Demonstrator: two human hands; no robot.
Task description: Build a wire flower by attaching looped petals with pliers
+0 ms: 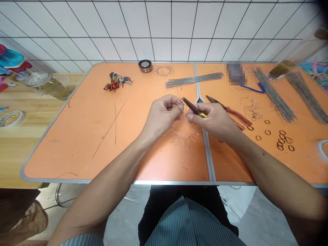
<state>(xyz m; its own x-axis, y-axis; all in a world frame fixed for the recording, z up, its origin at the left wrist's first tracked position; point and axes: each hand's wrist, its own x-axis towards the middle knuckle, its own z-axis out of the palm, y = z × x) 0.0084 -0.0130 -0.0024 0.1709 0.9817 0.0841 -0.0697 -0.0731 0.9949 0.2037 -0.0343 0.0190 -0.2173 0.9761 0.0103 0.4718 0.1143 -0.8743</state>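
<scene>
My left hand (pixel 165 112) pinches a thin wire ring with petal-like loops (pixel 183 137), whose lower part hangs just over the orange tabletop. My right hand (pixel 214 118) is wrapped round dark-jawed pliers (pixel 192 106) with a bit of yellow handle showing. Their tips point left, close to my left fingertips; whether they grip the wire I cannot tell. Just beyond my right hand lie red-handled pliers (pixel 237 115). Tangled wire (pixel 252 108) and several small dark rings (pixel 268 132) sit to the right of it.
A bundle of straight wires (pixel 194 80) lies behind my hands, with more wire bundles (pixel 275 95) at right. At the back are a tape roll (pixel 145 66) and another looped wire ring (pixel 164 70). Keys (pixel 124 80) lie left of them. A metal seam (pixel 208 157) crosses the folding table.
</scene>
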